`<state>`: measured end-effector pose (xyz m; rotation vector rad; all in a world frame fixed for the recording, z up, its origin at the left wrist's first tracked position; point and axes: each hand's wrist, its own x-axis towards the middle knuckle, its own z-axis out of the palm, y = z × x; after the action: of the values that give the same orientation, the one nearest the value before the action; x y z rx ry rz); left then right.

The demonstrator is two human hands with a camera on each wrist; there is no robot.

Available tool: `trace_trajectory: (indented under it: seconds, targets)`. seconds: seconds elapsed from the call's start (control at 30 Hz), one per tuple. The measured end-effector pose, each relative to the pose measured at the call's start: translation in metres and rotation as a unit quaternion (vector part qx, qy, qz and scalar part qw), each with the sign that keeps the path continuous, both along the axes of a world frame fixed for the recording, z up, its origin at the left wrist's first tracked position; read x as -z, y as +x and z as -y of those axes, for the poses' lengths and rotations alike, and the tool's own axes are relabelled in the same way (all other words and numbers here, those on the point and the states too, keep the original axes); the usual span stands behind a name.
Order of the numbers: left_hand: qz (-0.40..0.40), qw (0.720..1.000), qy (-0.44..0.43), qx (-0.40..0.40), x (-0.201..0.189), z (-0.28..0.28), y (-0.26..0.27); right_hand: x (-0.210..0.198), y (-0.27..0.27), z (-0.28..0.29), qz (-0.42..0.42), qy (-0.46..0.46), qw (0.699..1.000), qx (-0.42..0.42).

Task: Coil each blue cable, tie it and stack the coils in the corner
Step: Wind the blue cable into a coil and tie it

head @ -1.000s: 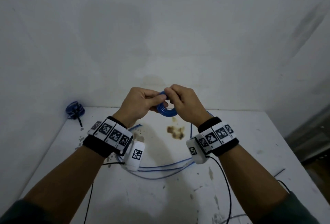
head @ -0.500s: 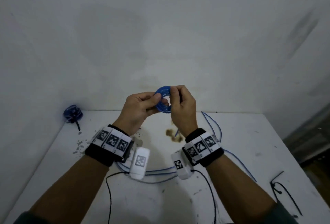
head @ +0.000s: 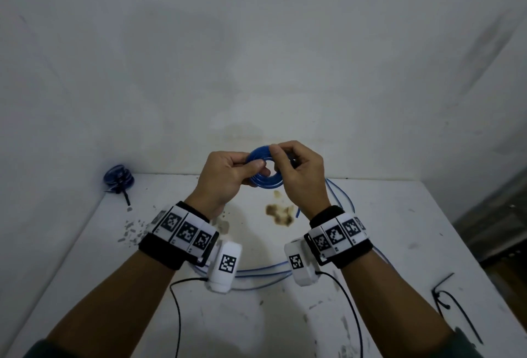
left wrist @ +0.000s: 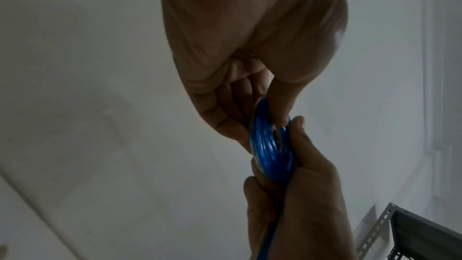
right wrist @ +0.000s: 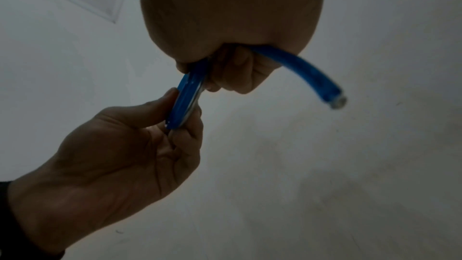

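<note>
A small blue cable coil (head: 265, 175) (left wrist: 271, 146) (right wrist: 186, 100) is held up above the white table (head: 370, 243), in front of the wall. My left hand (head: 228, 176) pinches its left side between thumb and fingers. My right hand (head: 299, 170) pinches its upper right side, and a short free end of blue cable (right wrist: 310, 74) curves out past the right palm. Loose blue cable (head: 339, 200) trails from the coil down onto the table and loops under my wrists. A stack of tied blue coils (head: 119, 179) sits in the far-left corner.
Black cable ties (head: 450, 297) lie near the table's right edge. A brown stain (head: 281, 212) marks the table's middle. Thin black cords (head: 176, 315) run from the wrist cameras. Walls close the back and left; a grey metal shelf (left wrist: 425, 230) stands to the right.
Both hands have kept hold of the coil and turned it, raising it a little. The right hand has shifted its pinch round to the coil's upper right side.
</note>
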<state>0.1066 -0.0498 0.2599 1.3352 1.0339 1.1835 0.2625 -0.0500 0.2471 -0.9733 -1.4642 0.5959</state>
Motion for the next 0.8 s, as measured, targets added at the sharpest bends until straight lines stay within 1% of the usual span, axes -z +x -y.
trace_trajectory:
  seconds: [0.13,0.2,0.27,0.3,0.33,0.4,0.47,0.6,0.8]
  targets:
    - [0.041,0.999,-0.013,-0.023,-0.002,0.001,0.01,0.013,-0.011,0.007,-0.071,0.009,0.996,0.05]
    - [0.097,0.995,-0.029,-0.028,-0.005,0.002,0.017,0.018,-0.024,0.009,-0.11,0.003,0.99,0.089]
    - [0.155,0.986,-0.046,-0.03,-0.009,0.001,0.02,0.02,-0.038,0.01,-0.164,-0.011,0.981,0.101]
    - [0.156,0.986,-0.047,-0.021,-0.011,-0.001,0.02,0.023,-0.041,0.01,-0.18,-0.013,0.979,0.1]
    - [0.138,0.989,-0.044,-0.007,-0.012,-0.002,0.019,0.025,-0.04,0.01,-0.178,-0.012,0.979,0.103]
    - [0.082,0.996,-0.034,0.025,-0.012,-0.003,0.012,0.027,-0.032,0.007,-0.131,-0.004,0.985,0.113]
    - [0.042,0.997,-0.042,0.039,-0.012,-0.005,0.002,0.025,-0.025,0.007,-0.079,0.003,0.991,0.108]
    - [-0.013,0.997,-0.058,0.056,-0.011,-0.006,-0.013,0.016,-0.014,0.007,-0.001,0.002,0.998,0.059]
    - [-0.051,0.996,-0.026,0.076,-0.018,-0.01,-0.024,0.0,0.007,0.002,0.115,-0.007,0.993,-0.004]
